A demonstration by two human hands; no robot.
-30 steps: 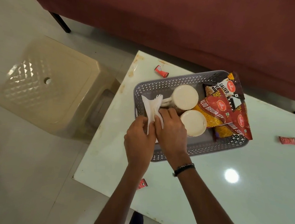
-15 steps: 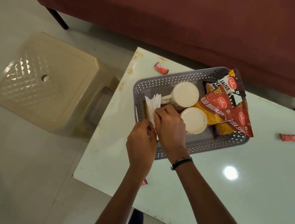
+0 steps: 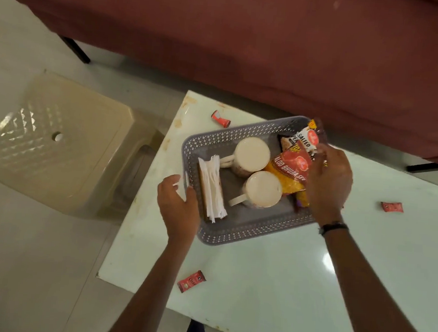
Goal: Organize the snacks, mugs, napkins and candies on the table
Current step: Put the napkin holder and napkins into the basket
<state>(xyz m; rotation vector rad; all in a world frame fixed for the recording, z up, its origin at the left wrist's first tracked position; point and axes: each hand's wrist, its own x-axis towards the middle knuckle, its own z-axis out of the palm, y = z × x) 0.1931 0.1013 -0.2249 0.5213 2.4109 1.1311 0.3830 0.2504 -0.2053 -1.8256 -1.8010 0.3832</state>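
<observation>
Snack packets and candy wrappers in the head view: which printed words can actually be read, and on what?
"ALOO BHUJIA SEV": red and yellow snack packet in the grey basket.
"SALTED", with a cut-off "PEA" below: dark and white snack packet at the basket's far corner.
Round red logos on both packets: too blurred to read.
Three red candy wrappers on the table: print too small to read.

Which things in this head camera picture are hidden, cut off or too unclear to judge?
- Snack packets: head view, right hand covers their right part.
- Grey perforated plastic basket: left hand hides its left rim.
- Red candy wrappers: print too small.
- Mugs' contents: unclear.
</observation>
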